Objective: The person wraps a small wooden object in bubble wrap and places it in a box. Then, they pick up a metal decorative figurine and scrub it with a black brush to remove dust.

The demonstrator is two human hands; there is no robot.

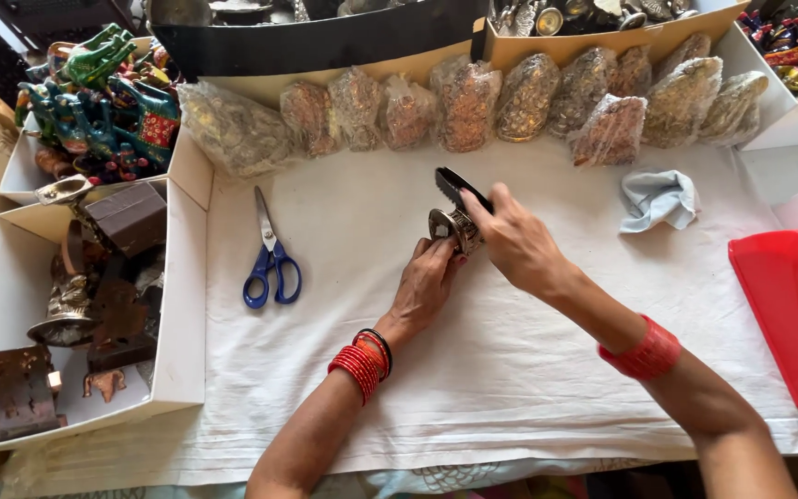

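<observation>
In the head view, your left hand sits at the middle of the frame, fingers curled closed around a small round metal ornament held just above the white cloth. Your right hand comes in from the right, pinched shut on a dark brush whose head angles toward the upper left, touching the ornament's top.

The ornament looks stiff, embossed and probably fairly heavy for its size; its polished face may be slippery, so gripping it by the rim, as you do, seems the safest hold. The brush looks light and rigid.

Blue-handled scissors lie left of your hands, and a crumpled pale blue rag lies to the upper right. A row of plastic-wrapped metal pieces runs along the top of the cloth.

At the left edge, a white cardboard box holds brown and brassy figurines; above it another box holds painted elephant figures. A red tray sits at the right edge; what it holds I cannot tell.
</observation>
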